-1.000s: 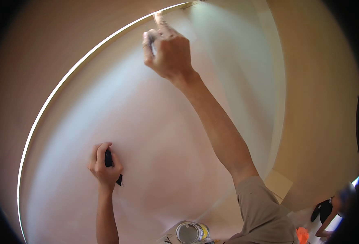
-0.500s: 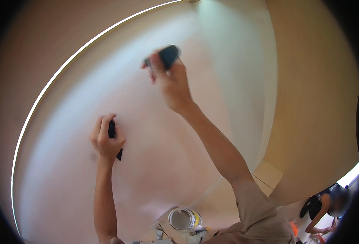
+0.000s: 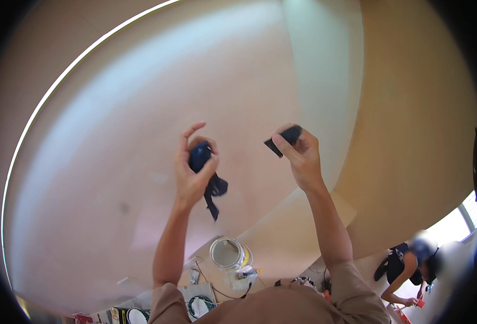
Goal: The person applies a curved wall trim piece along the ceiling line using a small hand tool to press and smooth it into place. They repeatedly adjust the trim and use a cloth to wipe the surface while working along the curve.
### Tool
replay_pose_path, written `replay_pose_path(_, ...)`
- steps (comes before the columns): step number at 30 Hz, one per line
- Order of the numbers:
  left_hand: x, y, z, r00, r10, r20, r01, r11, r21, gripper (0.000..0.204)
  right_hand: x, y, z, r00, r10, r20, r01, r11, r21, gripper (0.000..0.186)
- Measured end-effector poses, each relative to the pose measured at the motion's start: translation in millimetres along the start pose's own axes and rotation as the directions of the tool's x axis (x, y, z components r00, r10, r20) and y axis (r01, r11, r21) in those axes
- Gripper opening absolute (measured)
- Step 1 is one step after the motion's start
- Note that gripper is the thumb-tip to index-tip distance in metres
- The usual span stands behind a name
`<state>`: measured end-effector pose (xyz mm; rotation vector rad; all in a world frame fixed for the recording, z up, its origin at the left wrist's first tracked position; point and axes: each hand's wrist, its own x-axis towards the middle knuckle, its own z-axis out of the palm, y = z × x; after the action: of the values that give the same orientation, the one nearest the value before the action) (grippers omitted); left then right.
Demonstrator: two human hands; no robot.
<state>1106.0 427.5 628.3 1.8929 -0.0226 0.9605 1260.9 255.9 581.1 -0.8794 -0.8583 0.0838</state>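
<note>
Open air lies between both raised hands and the wall (image 3: 141,119); a paint can (image 3: 228,254) stands below.

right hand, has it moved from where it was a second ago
Yes. The right hand has dropped away from the bright curved strip near the top and now sits level with the left hand, holding a dark flat tool.

wall (image 3: 141,135): smooth, matt painted plaster look; pale, faint sheen where light falls
dark cloth (image 3: 208,178): soft fabric, navy, matt, bunched in the left hand (image 3: 192,170) with a limp tail hanging
small dark block (image 3: 283,139): flat, black, matt, hard-looking; material unclear; in the right hand (image 3: 300,156)
bucket (image 3: 228,254): clear glossy plastic look
sleeves (image 3: 357,294): tan woven cloth, matt
</note>
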Motion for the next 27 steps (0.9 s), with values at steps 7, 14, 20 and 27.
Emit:
replay_pose_path(7, -70, 10, 12, 0.953, -0.117, 0.278, 0.213, 0.915, -0.343, 0.085, -60, -43, 2, 0.974, 0.222, 0.043, -0.214, 0.968, -0.133, 0.026)
replay_pose_path(14, -102, 26, 10, 0.911, -0.095, 0.401, 0.151, 0.982, -0.110, 0.104, -67, -63, 36, 0.977, 0.184, 0.109, -0.099, 0.840, -0.534, 0.045)
replay_pose_path(20, -122, 2, 5, 0.910, -0.158, 0.382, 0.210, 0.973, -0.099, 0.087, -77, -25, 48, 0.969, 0.051, 0.241, 0.112, 0.782, -0.613, 0.047)
replay_pose_path(27, -131, -5, 11, 0.967, -0.073, 0.246, 0.066, 0.997, 0.035, 0.075, -98, -16, 60, 0.955, 0.287, 0.068, -0.255, 0.920, -0.298, 0.049)
